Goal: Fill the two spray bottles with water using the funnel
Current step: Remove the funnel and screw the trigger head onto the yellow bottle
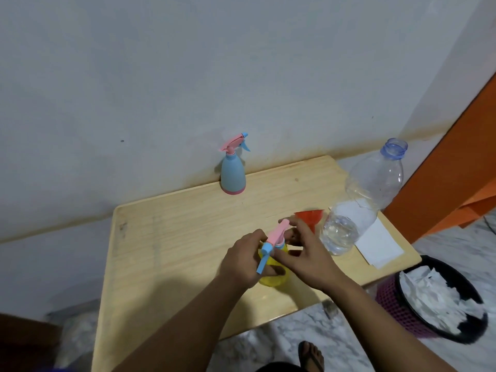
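The left hand [245,260] gripped the yellow bottle [272,277] near the desk's [166,237] front, fingers curled round its body. The right hand [303,253] pinched the pink-and-blue spray head [273,237], fingers bent at its collar. Just behind stood the red plastic funnel [308,216] and a clear, ribbed water bottle [359,200], uncapped, its white label unreadable. At the wall stood the smooth blue bottle [233,173].
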